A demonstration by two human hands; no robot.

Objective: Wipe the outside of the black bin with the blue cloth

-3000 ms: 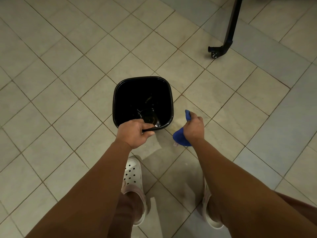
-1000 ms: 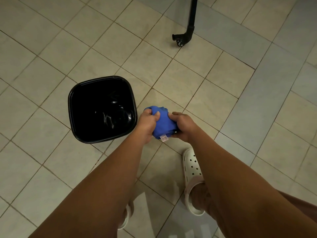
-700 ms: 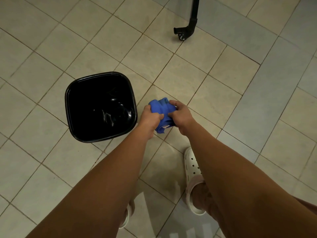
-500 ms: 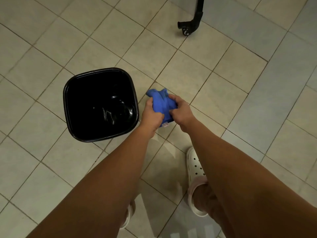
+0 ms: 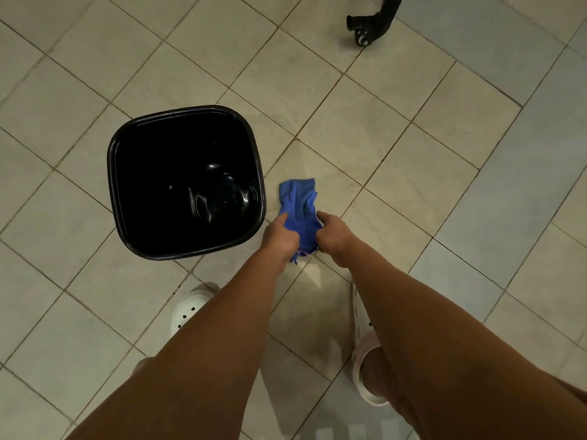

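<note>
tiled floor (image 5: pixel 413 154) carries the black bin (image 5: pixel 143 160), upright and mouth-up, its outer walls nearly hidden from this overhead view. blue cloth (image 5: pixel 300 201), bunched, sits just right of the bin's rim and apart from it, held up between both hands. left hand (image 5: pixel 281 238) and right hand (image 5: pixel 333 238) each curl fingers round one side of the cloth, probably to spread or refold it into a wiping pad; no wiping contact yet.

The outer walls of the glossy black plastic bin (image 5: pixel 152 173) are hidden below its rim. The near end of the crumpled blue cloth (image 5: pixel 298 198) disappears between the left hand (image 5: pixel 281 238) and right hand (image 5: pixel 333 236). The top edge cuts off the black wheeled leg (image 5: pixel 374 22).
</note>
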